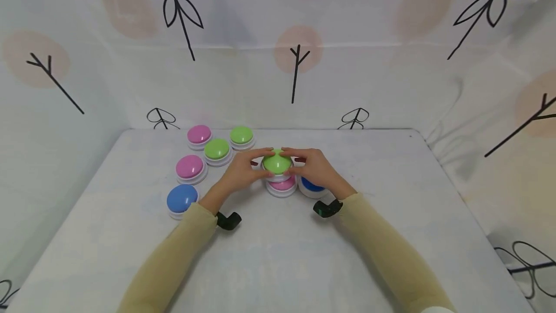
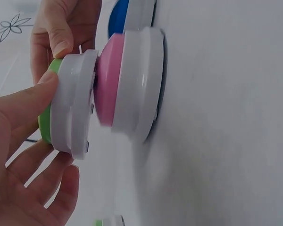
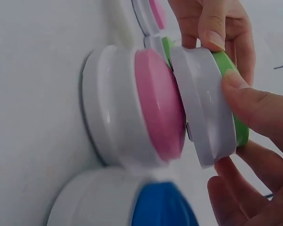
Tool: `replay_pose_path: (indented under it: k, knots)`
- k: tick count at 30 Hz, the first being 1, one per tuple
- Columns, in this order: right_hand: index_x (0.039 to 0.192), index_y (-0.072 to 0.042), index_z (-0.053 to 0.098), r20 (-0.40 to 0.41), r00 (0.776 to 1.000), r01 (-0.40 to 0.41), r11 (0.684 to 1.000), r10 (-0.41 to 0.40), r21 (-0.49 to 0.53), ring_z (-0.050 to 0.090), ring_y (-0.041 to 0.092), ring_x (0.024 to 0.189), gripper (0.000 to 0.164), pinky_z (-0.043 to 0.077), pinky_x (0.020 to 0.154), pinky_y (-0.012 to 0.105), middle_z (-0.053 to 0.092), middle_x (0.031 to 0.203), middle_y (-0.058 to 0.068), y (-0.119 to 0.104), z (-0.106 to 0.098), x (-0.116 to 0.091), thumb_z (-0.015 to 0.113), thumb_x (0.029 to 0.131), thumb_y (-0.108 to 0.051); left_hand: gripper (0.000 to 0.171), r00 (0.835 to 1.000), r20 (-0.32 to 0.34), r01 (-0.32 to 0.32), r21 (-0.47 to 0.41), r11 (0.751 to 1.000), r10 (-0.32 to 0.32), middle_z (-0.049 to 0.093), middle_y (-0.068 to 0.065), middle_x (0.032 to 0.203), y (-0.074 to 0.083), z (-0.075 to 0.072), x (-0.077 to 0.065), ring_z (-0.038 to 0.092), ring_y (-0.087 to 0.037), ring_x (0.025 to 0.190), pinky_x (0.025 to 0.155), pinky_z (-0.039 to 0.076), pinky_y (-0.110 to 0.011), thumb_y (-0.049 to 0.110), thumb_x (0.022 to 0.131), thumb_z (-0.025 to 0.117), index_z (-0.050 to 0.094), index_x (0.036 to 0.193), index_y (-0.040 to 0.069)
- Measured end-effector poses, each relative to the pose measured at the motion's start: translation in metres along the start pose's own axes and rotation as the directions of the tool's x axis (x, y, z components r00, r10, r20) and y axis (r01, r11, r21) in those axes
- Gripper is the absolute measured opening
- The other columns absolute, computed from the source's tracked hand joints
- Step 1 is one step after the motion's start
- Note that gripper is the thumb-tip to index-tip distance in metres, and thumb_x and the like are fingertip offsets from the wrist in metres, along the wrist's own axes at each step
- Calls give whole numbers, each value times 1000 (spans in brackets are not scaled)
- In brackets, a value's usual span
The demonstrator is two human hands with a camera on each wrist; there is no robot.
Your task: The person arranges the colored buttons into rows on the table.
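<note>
Both hands hold one green-domed push button (image 1: 277,163) with a white base, fingertips and thumbs at its rim from either side. My left hand (image 1: 243,170) grips its left edge and my right hand (image 1: 319,170) its right edge. Directly beneath is a pink push button (image 1: 281,185), standing on the table. Seen from the left wrist, the green button's base (image 2: 75,103) sits slightly tilted right at the top of the pink dome (image 2: 109,80). A blue push button (image 1: 312,187) stands just right of the pink one, partly hidden by my right hand.
Left of the hands stand more push buttons on the white table (image 1: 278,260): two pink (image 1: 189,166), two green (image 1: 216,149) and one blue (image 1: 181,199), the last close to my left sleeve. A patterned cloth backdrop (image 1: 243,81) rises behind the table's far edge.
</note>
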State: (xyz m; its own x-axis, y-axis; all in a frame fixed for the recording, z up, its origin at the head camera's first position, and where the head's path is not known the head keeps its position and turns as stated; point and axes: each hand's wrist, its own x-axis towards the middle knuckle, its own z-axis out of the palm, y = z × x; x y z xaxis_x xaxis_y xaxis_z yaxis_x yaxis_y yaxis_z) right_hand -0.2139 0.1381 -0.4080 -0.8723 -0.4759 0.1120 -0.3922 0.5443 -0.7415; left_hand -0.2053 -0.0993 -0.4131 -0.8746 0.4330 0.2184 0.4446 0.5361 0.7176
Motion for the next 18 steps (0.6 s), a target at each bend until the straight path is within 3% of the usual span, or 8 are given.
replay_pose_path:
  k: [18]
  knots:
    - [125, -24, 61, -35, 995, -97, 995, 97, 18, 49, 21, 122, 50, 44, 97, 42, 48, 138, -9, 26, -44, -52, 76, 78, -32, 54, 995, 72, -58, -55, 997, 62, 51, 10, 135, 32, 53, 31, 51, -10, 117, 83, 49, -20, 32, 75, 79, 61, 125, 22]
